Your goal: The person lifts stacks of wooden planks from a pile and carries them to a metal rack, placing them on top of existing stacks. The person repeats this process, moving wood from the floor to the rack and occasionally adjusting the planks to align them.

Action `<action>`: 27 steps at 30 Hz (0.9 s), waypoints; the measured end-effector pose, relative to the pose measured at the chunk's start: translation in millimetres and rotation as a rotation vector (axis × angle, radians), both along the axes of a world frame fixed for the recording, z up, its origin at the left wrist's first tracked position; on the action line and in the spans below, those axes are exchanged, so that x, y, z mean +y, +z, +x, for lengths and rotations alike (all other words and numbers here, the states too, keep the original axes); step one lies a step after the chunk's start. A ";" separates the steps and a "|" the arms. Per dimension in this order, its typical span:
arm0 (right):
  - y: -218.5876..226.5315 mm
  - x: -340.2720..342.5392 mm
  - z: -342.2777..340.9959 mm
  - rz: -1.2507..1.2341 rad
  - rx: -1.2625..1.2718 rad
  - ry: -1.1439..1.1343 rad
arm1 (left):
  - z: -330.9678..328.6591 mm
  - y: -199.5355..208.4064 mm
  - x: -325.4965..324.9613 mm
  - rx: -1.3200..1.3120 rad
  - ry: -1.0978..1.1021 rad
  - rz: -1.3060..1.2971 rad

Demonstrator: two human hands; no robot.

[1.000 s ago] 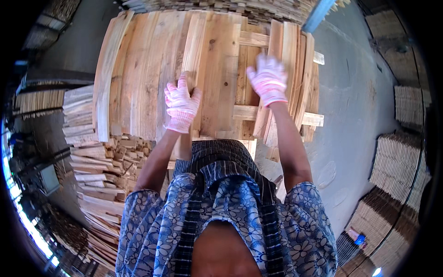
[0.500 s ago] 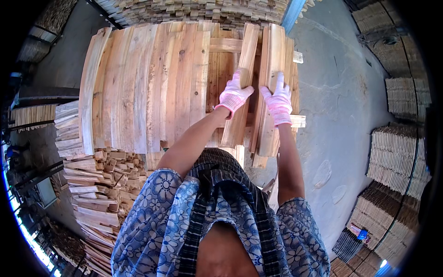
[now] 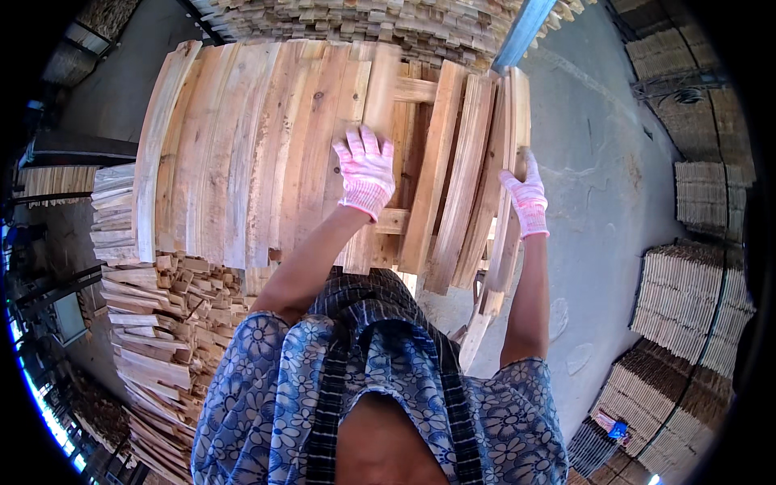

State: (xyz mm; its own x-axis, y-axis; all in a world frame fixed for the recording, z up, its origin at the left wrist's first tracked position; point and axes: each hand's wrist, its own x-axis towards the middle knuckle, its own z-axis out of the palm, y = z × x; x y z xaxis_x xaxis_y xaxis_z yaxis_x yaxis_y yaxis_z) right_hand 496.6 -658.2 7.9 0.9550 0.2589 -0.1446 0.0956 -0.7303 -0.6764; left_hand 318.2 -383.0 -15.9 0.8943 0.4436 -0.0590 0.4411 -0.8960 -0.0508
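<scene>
My left hand (image 3: 366, 170), in a pink-and-white glove, lies with fingers stretched out on a pale wooden plank (image 3: 381, 85) that is blurred at its far end. This plank sits against a row of planks laid side by side (image 3: 271, 145). At the right end of the stack, my right hand (image 3: 527, 194), gloved alike, grips the side of an outer plank (image 3: 519, 105), thumb on its near-left face. The fingers on its outer side are partly hidden. Between my hands, several planks (image 3: 434, 162) lie slanted with gaps, over crosspieces (image 3: 414, 90).
A pile of short wood offcuts (image 3: 166, 323) lies at the lower left. Stacked lumber (image 3: 388, 24) stands beyond, beside a blue post (image 3: 524, 32). Bundled wood stacks (image 3: 687, 291) line the right, across a grey concrete floor (image 3: 594, 178).
My left hand moved left with a plank, bringing it against the row. My right hand moved right to the outer edge planks. The planks between have spread apart.
</scene>
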 end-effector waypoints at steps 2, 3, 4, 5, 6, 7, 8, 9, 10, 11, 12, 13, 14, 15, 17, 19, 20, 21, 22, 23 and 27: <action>-18.2 -8.6 5.1 -0.202 -0.129 0.002 | 5.1 7.8 -2.2 -0.058 -0.032 -0.111; -29.4 -10.9 4.9 -0.434 -0.124 -0.003 | 9.6 14.3 -10.6 -0.164 -0.054 -0.254; -39.5 -13.8 2.7 -0.467 -0.019 -0.008 | 15.9 22.1 -22.5 -0.283 -0.078 -0.408; -47.2 -16.1 2.4 -0.453 -0.080 -0.007 | 23.3 30.3 -38.7 -0.163 -0.093 -0.507; -53.9 -17.5 0.6 -0.444 -0.080 -0.027 | 31.3 38.5 -57.6 -0.068 -0.104 -0.610; -58.6 -17.7 -1.1 -0.451 -0.075 -0.021 | 37.8 46.9 -78.4 0.014 -0.102 -0.559; -60.3 -18.9 -3.3 -0.447 -0.071 -0.028 | 42.5 53.8 -94.6 0.091 -0.102 -0.504; -59.6 -18.9 -4.7 -0.466 -0.083 -0.058 | 51.6 57.6 -100.3 0.180 -0.135 -0.585; -55.7 -19.8 -6.9 -0.481 -0.081 -0.026 | 54.8 59.1 -104.4 0.168 -0.110 -0.586; -49.5 -20.1 -8.4 -0.517 -0.093 -0.022 | 57.3 58.5 -106.3 0.158 -0.094 -0.598; -42.1 -19.1 -11.5 -0.544 -0.095 -0.003 | 59.3 55.6 -103.2 0.116 -0.089 -0.624; -32.5 -18.5 -13.8 -0.495 -0.114 -0.015 | 60.0 50.4 -96.8 0.124 -0.102 -0.677; -23.7 -14.5 -17.3 -0.491 -0.113 -0.063 | 60.8 44.0 -89.3 0.115 -0.091 -0.747; -13.4 -12.5 -22.8 -0.461 -0.115 -0.073 | 59.5 36.1 -80.2 0.048 -0.065 -0.793; 3.2 0.1 -35.0 -0.310 -0.086 -0.100 | 60.7 21.2 -64.6 0.050 0.003 -0.924; 7.6 29.5 -49.3 -0.365 -0.085 -0.033 | 66.2 9.5 -52.0 0.081 0.021 -1.037; 8.1 45.9 -52.7 -0.411 -0.082 -0.024 | 69.1 5.4 -45.9 0.008 -0.007 -1.104; 9.0 58.7 -57.7 -0.498 -0.090 -0.009 | 64.0 1.3 -37.6 -0.125 -0.035 -1.133; 9.2 71.0 -60.3 -0.591 -0.081 -0.006 | 63.8 -1.9 -31.4 -0.111 0.078 -1.149; 11.0 76.8 -62.0 -0.653 -0.080 0.013 | 57.8 -5.5 -29.1 -0.188 0.169 -1.317; 19.5 74.2 -52.7 -0.647 0.020 -0.005 | 44.7 -29.0 -39.6 -0.315 0.376 -1.699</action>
